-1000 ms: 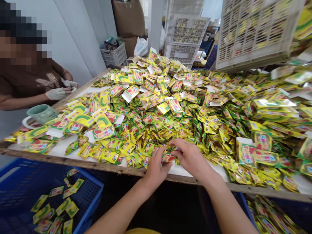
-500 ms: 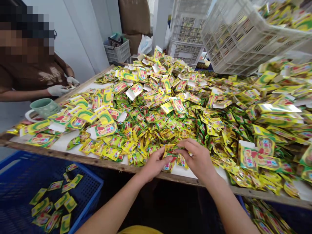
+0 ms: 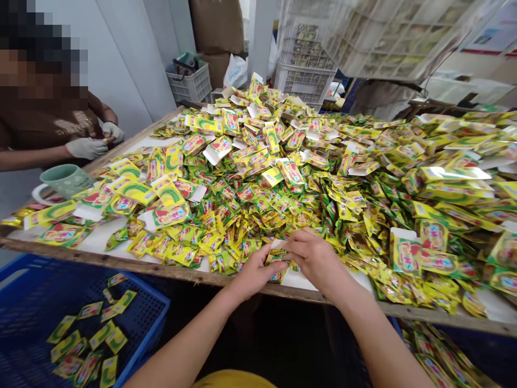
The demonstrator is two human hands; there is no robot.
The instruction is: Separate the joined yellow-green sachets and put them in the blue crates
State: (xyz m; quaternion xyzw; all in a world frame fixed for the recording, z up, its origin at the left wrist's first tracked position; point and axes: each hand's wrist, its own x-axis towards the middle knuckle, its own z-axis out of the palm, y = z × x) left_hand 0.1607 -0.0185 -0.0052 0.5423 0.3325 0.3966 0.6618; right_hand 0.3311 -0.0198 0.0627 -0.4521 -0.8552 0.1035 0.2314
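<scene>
Near the table's front edge, a small yellow-and-green candy box (image 3: 278,276) is between my two hands, its white flap (image 3: 278,244) showing at the top. My left hand (image 3: 258,270) is closed round the box from the left, thumb across its front. At the box's upper right, the fingers of my right hand (image 3: 309,253) are bent together by the flap; whether they also pinch a sachet is hidden. Just behind my hands lies a heap of small green and yellow sachets (image 3: 278,205). More open-ended boxes (image 3: 291,172) are piled on top and behind.
A blue crate (image 3: 149,302) with several boxes stands low left. A green mug (image 3: 67,180) sits on the table's left side. Across from it are a co-worker's gloved hands (image 3: 86,147). A white crate (image 3: 396,40) hangs raised at the back right; stacked crates (image 3: 302,81) stand behind.
My right hand has moved in over the box's top, where the white flap now shows. The raised crate at the back has tipped upright and lifted. The co-worker's hands have come together.
</scene>
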